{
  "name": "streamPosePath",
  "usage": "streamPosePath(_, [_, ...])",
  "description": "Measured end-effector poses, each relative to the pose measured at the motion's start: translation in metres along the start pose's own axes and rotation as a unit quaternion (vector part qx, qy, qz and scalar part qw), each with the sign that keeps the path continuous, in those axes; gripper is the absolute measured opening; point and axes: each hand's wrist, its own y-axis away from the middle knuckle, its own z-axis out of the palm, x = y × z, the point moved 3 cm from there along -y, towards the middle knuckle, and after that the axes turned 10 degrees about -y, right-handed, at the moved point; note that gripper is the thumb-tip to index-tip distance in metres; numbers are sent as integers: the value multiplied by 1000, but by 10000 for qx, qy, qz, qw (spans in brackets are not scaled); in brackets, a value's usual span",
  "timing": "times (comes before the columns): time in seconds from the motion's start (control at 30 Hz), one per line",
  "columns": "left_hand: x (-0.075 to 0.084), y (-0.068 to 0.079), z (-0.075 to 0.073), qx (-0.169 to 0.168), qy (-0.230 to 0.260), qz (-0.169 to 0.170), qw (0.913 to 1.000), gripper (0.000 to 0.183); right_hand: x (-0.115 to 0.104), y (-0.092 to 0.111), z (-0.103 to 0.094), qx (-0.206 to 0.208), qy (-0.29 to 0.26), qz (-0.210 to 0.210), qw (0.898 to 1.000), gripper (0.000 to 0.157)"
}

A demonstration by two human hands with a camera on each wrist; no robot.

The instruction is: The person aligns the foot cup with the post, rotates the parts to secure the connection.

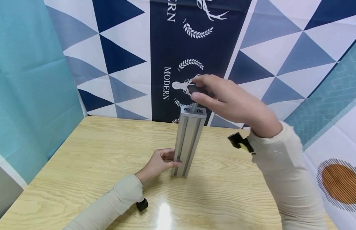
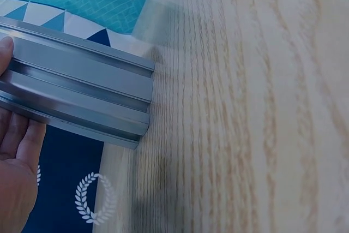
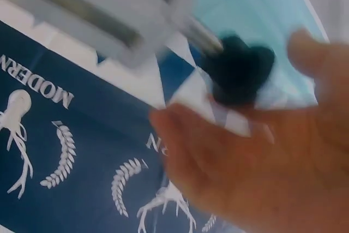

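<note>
An aluminium extrusion profile stands upright on the table, with grooves down its sides. A steel rod rises from its end plate, tipped by a black knob. Low on the profile, my left hand grips it, thumb on the near face. In the left wrist view, fingers and thumb lie on opposite sides of the profile. My right hand is at the knob, thumb and fingers spread loosely around it. The right wrist view is blurred; gaps show between knob and hand.
The wood-grain table lies beneath. A patterned cloth hangs behind it, and a teal cloth hangs at the left. Black wrist cameras sit on both sleeves.
</note>
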Motion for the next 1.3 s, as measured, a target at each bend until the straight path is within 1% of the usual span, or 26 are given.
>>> streamPosePath(0.07, [0, 0, 0, -2, -17, 9, 10000, 45, 0, 2, -6, -615, 25, -561, 9965, 48])
streamPosePath(0.13, [1, 0, -1, 3, -10, 25, 10000, 45, -1, 3, -11, -1023, 203, -1040, 9891, 48])
streamPosePath(0.17, [2, 0, -1, 11, -26, 29, 10000, 45, -1, 3, -13, -1143, 268, -1233, 9854, 49])
streamPosePath(0.2, [2, 0, -1, 15, -24, 46, 10000, 46, -1, 3, -16, -1207, 328, -1427, 9818, 49])
streamPosePath(0.27, [2, -1, -1, 20, -24, 65, 10000, 46, 0, 2, -19, -1274, 422, -1674, 9767, 52])
streamPosePath(0.33, [1, -2, 0, 4, 5, 66, 10000, 45, -1, 0, -22, -1305, 452, -1759, 9747, 53])
streamPosePath(0.43, [0, -2, 1, -13, 62, 44, 10000, 44, -2, -3, -22, -1215, 535, -1784, 9750, 51])
streamPosePath(0.5, [0, -2, 1, -10, 60, 49, 10000, 44, -4, -4, -21, -1061, 676, -1707, 9773, 48])
streamPosePath(0.57, [0, -2, 1, 17, 24, 59, 10000, 43, -7, -5, -20, -818, 822, -1461, 9824, 40])
streamPosePath(0.63, [1, -2, 1, 45, -9, 66, 10000, 43, -11, -6, -19, -487, 914, -1063, 9889, 32])
streamPosePath(0.67, [1, -2, 1, 57, -32, 66, 10000, 43, -12, -6, -18, -314, 924, -790, 9921, 31])
streamPosePath(0.7, [1, -2, 1, 66, -37, 53, 10000, 43, -13, -5, -17, -118, 929, -513, 9943, 32])
streamPosePath(0.77, [2, -2, 2, 72, -12, 15, 10000, 42, -14, -5, -13, 312, 902, -35, 9954, 39])
streamPosePath(0.87, [2, -1, 2, 81, 34, -16, 10000, 42, -13, -4, -7, 971, 935, 447, 9899, 50])
streamPosePath(0.97, [1, 0, 2, 68, 45, 43, 10000, 43, -12, -3, 1, 1529, 982, 601, 9815, 59])
streamPosePath(1.07, [1, 0, 1, 45, -15, 195, 9998, 44, -10, -4, 5, 1838, 967, 692, 9758, 60])
streamPosePath(1.17, [-1, 0, 1, 36, -58, 260, 9996, 46, -9, -4, 8, 1943, 923, 759, 9736, 56])
streamPosePath(1.3, [-2, 1, 0, 41, -16, 84, 10000, 45, -9, -5, 9, 1903, 938, 783, 9741, 56])
